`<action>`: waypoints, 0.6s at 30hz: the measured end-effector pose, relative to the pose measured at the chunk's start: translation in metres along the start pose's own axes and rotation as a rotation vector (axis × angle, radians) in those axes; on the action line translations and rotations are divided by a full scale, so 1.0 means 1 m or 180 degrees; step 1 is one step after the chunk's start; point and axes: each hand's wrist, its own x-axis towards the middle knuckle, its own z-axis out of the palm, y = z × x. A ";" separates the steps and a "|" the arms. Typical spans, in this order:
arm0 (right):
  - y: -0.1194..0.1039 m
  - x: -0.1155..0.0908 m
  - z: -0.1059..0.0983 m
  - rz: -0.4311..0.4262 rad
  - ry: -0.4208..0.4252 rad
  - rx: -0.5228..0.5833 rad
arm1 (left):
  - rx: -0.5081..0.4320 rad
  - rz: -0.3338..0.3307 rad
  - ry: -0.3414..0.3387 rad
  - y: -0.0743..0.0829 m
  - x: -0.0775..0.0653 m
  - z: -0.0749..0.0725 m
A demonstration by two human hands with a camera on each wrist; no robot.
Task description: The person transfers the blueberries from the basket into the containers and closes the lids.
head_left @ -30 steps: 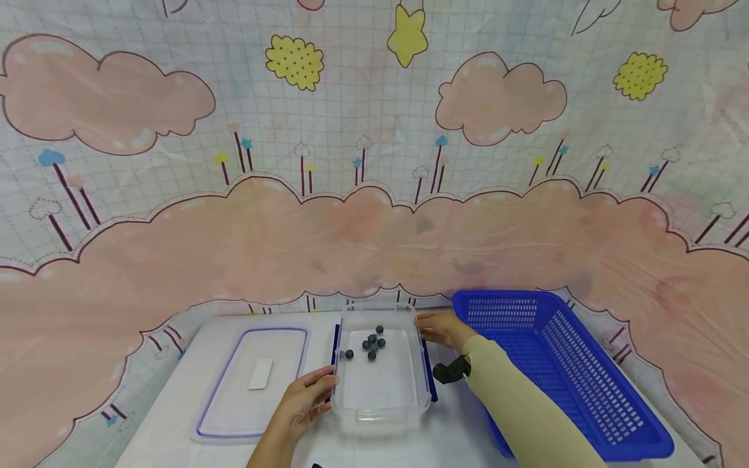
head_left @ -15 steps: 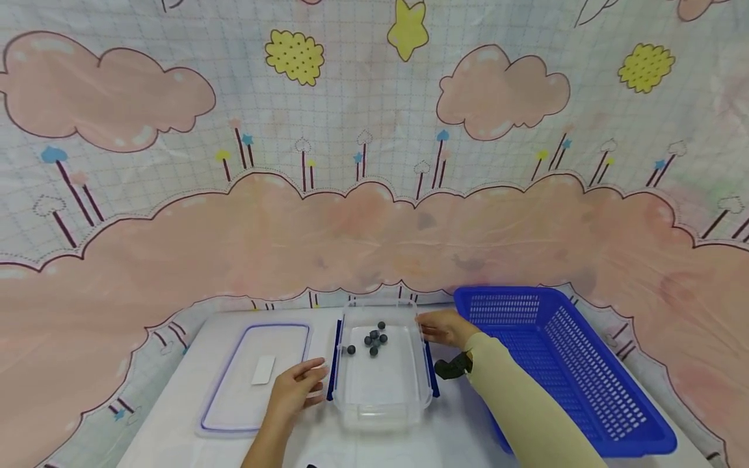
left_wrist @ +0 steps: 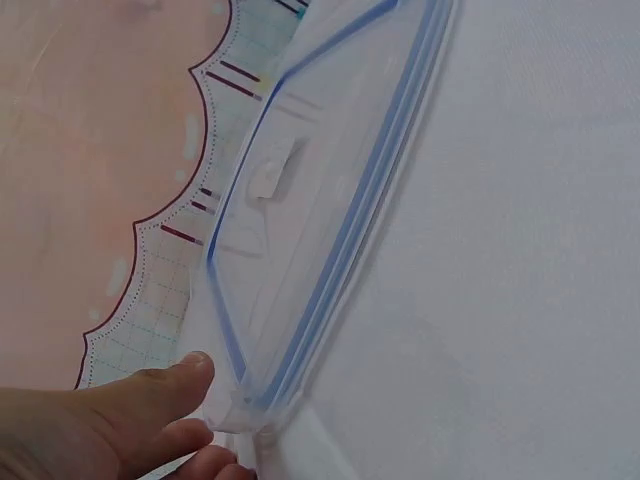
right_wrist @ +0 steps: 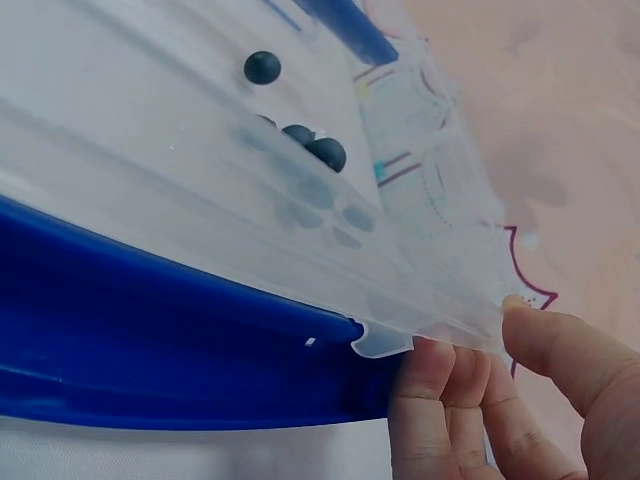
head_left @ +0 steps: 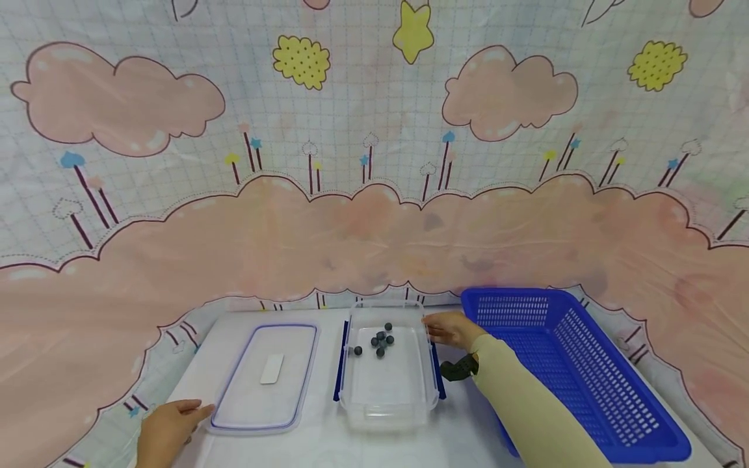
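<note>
A clear plastic storage box (head_left: 389, 390) with blue side clips stands mid-table, several small dark blue-black balls (head_left: 381, 340) inside it. My right hand (head_left: 453, 329) holds the box's far right corner; in the right wrist view its fingers (right_wrist: 440, 410) are under the rim and the thumb lies on the far side. Left of the box lies its clear lid (head_left: 251, 396) with a blue seal and a white label (head_left: 272, 369). At the lid's near left corner, my left hand (head_left: 170, 429) pinches the edge, thumb above and fingers lower in the left wrist view (left_wrist: 130, 425).
A large blue plastic basket (head_left: 646, 403) stands to the right, behind and beside the right forearm. The white table (head_left: 318, 448) ends at a patterned cloth (head_left: 374, 240) hung behind it. A dark band (head_left: 459, 368) is on the right wrist.
My left hand has let go of the box's left side and moved left to the near left corner of the lid. The right hand stays at the box; the view has shifted slightly.
</note>
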 end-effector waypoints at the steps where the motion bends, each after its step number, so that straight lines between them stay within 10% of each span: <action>1: -0.001 0.000 0.000 0.0004 0.0004 -0.0004 | -0.0055 -0.0030 -0.0040 -0.002 0.000 0.001; 18: -0.007 0.004 0.001 0.0004 -0.0066 -0.0029 | -0.1609 -0.0346 -0.0643 -0.020 0.019 0.000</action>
